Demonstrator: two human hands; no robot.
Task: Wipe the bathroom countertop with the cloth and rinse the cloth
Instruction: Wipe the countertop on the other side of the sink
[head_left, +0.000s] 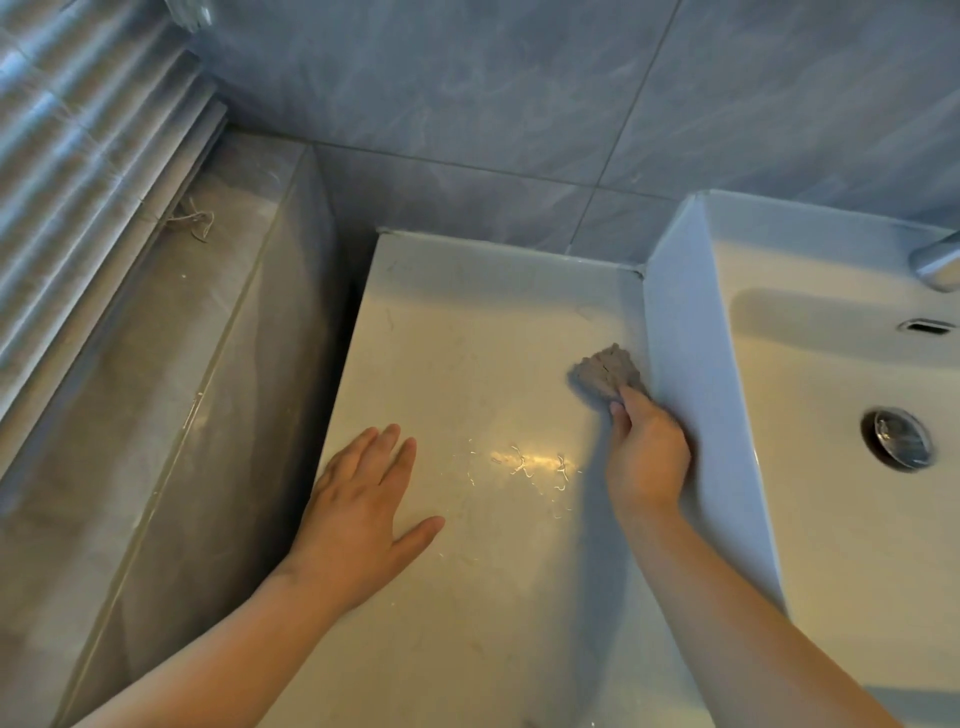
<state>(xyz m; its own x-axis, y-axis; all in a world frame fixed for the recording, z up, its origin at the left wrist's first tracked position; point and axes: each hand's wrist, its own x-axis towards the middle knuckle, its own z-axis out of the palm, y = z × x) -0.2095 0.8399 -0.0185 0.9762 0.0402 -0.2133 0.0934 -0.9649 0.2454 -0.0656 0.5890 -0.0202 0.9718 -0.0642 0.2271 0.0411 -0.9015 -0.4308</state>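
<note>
right hand (647, 457) gripping grey cloth (608, 371) on countertop (467, 322) beside sink (691, 364), left hand (358, 512) flat, fingers straight

Pale glossy tabletop (467, 322) fills centre frame. Bunched grey cloth (608, 371) lies on it at right centre, just beside the wall of the white basin (691, 364) along its right edge. Left hand (358, 514) flat on it, lower left. Thin bright streaks (524, 462) at centre.

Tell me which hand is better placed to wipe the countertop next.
Right. The right hand grips the cloth, which lies on the countertop; the left hand rests flat, holding nothing.
</note>
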